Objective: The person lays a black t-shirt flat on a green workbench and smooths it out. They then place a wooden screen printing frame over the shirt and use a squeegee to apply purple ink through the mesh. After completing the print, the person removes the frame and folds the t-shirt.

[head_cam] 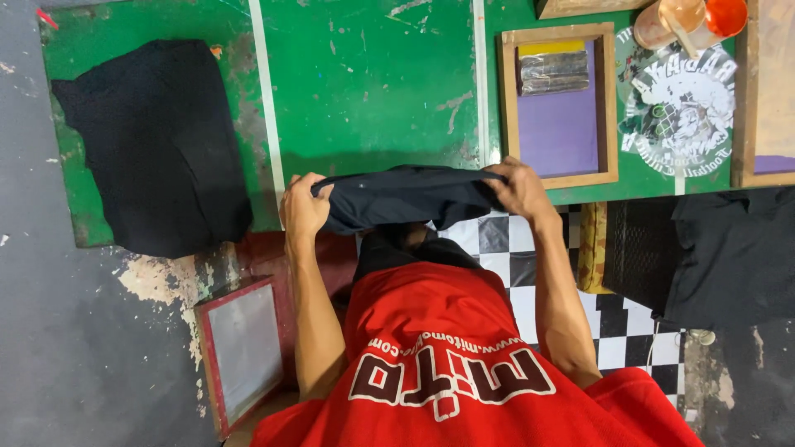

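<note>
Both hands, left hand (304,209) and right hand (520,190), have fingers clenched on the dark garment (406,197) stretched between them. I judge it light, limp; edges grip best. Beyond the fingers: green desk (373,83).

Dark cloth (406,197) hides the fingertips of both the left hand (303,209) and right hand (520,189). At the far right, a wooden frame (766,91) and cups (691,18) are cut off by the edge.
</note>
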